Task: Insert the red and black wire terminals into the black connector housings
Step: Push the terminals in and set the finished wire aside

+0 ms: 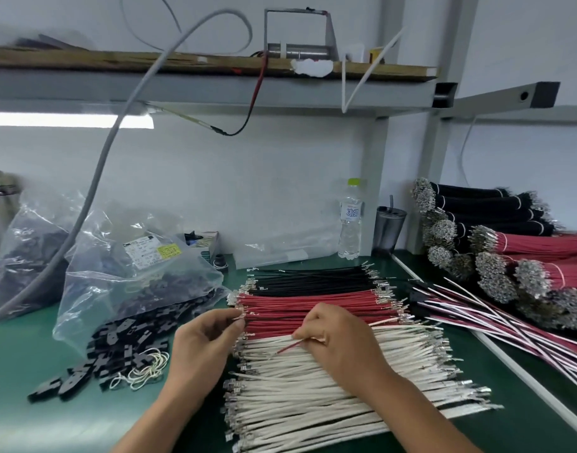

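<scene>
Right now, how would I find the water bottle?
Look along the green table to the back wall, past the flat rows of black, red and white wires. The clear plastic water bottle stands upright there, beside a dark cup. Only it has a lime-green cap.

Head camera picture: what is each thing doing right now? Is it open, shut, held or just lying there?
Left hand: grip pinching terminal ends of the red wires.
Right hand: pinching one thin red wire.
Loose red wires: lying flat on the green mat.
Clear plastic bag: open, black connector housings spilled out.
Clear water bottle: upright, green cap on.
</scene>
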{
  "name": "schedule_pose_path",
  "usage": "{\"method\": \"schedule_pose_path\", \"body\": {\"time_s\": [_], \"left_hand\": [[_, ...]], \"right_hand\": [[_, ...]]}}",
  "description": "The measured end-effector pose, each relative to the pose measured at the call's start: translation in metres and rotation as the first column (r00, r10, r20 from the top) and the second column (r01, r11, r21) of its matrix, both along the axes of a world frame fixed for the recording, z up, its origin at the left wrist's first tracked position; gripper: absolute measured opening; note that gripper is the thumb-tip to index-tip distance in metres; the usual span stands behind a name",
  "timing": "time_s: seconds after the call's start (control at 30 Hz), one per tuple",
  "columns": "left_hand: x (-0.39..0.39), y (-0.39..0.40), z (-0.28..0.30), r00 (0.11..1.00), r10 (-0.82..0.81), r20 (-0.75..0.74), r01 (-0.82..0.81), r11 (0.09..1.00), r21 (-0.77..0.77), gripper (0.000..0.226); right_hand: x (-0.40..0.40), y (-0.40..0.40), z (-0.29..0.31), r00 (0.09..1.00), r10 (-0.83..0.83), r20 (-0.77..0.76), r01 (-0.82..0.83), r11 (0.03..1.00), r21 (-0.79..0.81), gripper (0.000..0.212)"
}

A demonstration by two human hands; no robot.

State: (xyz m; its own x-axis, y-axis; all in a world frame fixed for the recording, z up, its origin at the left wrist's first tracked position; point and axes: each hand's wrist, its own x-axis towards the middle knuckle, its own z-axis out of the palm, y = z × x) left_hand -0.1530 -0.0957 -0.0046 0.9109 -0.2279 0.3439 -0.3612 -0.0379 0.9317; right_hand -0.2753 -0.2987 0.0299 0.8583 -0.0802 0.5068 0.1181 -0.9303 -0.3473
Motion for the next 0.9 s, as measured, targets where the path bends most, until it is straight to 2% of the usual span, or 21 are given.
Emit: {"method": "schedule_pose_path", "body": {"time_s": [0.13,0.23,0.3,0.47,0.57,0.6,0.7,0.8,0.9], "left_hand": [[-0.003,0.002,0.000,0.998,-0.052,-0.041,0.049,0.996,-0.073,0.019],[-0.006,0.004,0.003,0.997,-0.062,-0.039,0.058,0.995,-0.079,0.020],[-0.006,0.004,0.004,0.996,-0.070,-0.046,0.067,0.996,-0.064,0.018],[0.006,-0.009,0.023,0.992,-0.112,-0.061,0.107,0.991,-0.079,0.018],[0.012,-0.024,0.026,0.979,-0.165,-0.121,0.147,0.978,-0.150,0.014],[0.012,-0.028,0.025,0.972,-0.182,-0.150,0.153,0.971,-0.183,0.008],[0.013,-0.031,0.019,0.968,-0.195,-0.159,0.158,0.962,-0.221,0.017],[0.016,-0.024,0.022,0.965,-0.211,-0.154,0.184,0.968,-0.172,0.024],[0.016,-0.017,0.025,0.935,-0.290,-0.204,0.248,0.946,-0.209,0.027]], "right_hand": [[0.028,-0.001,-0.006,0.994,0.054,-0.094,-0.059,0.997,-0.051,0.012],[0.035,-0.004,-0.002,0.991,0.079,-0.105,-0.089,0.991,-0.096,0.011],[0.037,-0.005,-0.001,0.995,0.080,-0.060,-0.085,0.992,-0.090,0.010],[0.036,-0.005,0.005,0.993,0.102,0.063,-0.106,0.992,0.071,0.012],[0.036,-0.007,0.007,0.986,0.083,0.142,-0.103,0.985,0.141,0.013],[0.036,-0.006,0.006,0.984,0.072,0.163,-0.096,0.985,0.141,0.013],[0.036,-0.006,0.007,0.975,0.065,0.214,-0.092,0.988,0.122,0.007],[0.041,-0.010,0.008,0.961,0.071,0.268,-0.125,0.974,0.189,0.009],[0.043,-0.007,0.006,0.964,0.069,0.259,-0.111,0.982,0.154,0.018]]}}
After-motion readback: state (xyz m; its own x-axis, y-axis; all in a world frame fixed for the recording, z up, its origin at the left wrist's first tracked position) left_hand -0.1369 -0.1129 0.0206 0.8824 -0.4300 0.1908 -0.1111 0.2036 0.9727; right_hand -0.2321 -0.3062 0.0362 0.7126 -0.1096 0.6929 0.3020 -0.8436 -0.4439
